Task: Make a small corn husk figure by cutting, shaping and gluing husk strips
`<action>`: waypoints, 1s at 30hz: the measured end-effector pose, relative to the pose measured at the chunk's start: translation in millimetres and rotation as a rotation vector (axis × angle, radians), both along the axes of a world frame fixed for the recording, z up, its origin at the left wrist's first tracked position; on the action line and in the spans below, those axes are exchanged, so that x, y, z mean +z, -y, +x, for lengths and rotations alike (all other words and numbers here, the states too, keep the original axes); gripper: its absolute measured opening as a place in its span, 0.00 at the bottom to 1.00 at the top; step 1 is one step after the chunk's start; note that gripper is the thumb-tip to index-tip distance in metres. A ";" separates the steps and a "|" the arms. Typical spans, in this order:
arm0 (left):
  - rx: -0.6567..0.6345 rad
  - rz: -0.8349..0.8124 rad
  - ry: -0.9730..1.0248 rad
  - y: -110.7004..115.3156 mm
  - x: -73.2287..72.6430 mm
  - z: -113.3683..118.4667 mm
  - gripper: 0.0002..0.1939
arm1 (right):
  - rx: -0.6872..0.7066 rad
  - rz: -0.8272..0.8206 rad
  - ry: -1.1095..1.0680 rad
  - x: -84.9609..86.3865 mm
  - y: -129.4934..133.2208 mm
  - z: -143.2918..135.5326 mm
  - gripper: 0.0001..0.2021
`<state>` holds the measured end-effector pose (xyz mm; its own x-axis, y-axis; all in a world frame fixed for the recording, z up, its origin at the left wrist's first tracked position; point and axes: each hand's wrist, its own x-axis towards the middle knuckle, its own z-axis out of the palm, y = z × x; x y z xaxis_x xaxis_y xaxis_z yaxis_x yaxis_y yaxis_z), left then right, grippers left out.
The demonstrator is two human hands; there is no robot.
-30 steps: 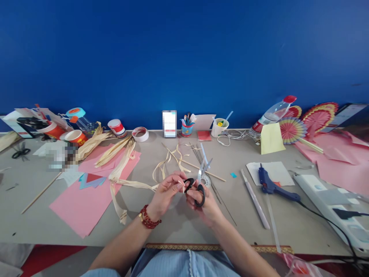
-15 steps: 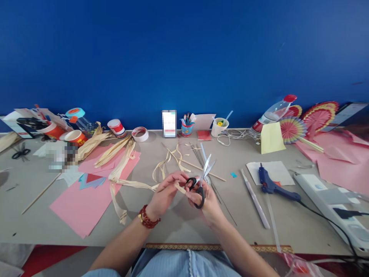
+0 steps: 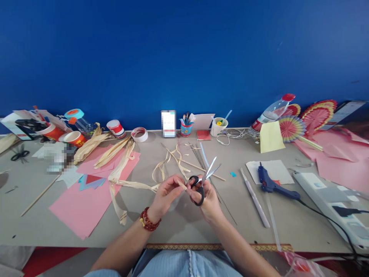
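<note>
A blue wall [image 3: 184,57] stands behind a grey table [image 3: 238,196]. Over the table's near middle, both hands meet in front of the person. The right hand [image 3: 210,202] grasps the scissors [image 3: 204,179] by their black handles, blades parted; the left hand [image 3: 167,192] pinches a pale strip [image 3: 181,185] between thumb and fingers.

The strip lies left of the scissors, beside the handles rather than between the blades. Its long axis slants down toward the right fingertips, while the blades point forward and rightward, away from it. The left hand is nearer the strip. Fingers cover its ends, so I cannot tell whether the right fingertips pinch it or only touch it.

Counted by size: one power strip [image 3: 325,200] at right; three fans [image 3: 318,117] at the back right; three husk bundles [image 3: 122,161] at left, partly over pink paper [image 3: 77,207]; one glue gun [image 3: 268,184]; one knife [image 3: 256,204], between glue gun and right hand; one spare pair [image 3: 20,155] of black-handled scissors, far left; one tape roll [image 3: 141,139] near the wall; one blue scrap [image 3: 233,174].
</note>
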<state>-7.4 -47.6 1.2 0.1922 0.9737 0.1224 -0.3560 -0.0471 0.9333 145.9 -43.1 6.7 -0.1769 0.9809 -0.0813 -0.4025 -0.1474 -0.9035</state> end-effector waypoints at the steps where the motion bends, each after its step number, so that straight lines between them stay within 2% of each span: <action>1: 0.010 -0.002 -0.005 0.2 -0.5 0.3 0.08 | 0.001 0.007 0.012 -0.7 -0.3 0.1 0.18; 5: 0.069 -0.027 -0.028 0.8 -0.5 -1.8 0.08 | 0.055 0.038 0.150 -3.0 -1.8 6.7 0.18; 9: 0.133 -0.032 -0.064 -0.2 2.7 -5.3 0.08 | 0.278 0.065 0.289 -11.2 1.1 20.8 0.24; 11: 0.132 -0.035 -0.066 -1.0 3.8 -6.0 0.08 | 0.400 0.057 0.342 -17.4 4.4 26.6 0.26; 13: 0.119 -0.030 -0.057 -1.7 4.2 -5.8 0.08 | 0.464 0.041 0.372 -22.8 7.4 30.0 0.28; 17: 0.115 -0.012 -0.053 -2.6 4.0 -4.6 0.08 | 0.487 0.037 0.386 -26.8 9.0 30.6 0.29; 30: 0.130 -0.089 -0.053 -3.6 4.9 -5.2 0.09 | 0.454 0.034 0.455 -19.9 8.2 28.8 0.27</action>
<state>-12.6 -44.0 6.1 0.0678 0.9973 0.0280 -0.3022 -0.0062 0.9532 174.7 -51.2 -13.2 -0.5305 0.8196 -0.2165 0.1182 -0.1814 -0.9763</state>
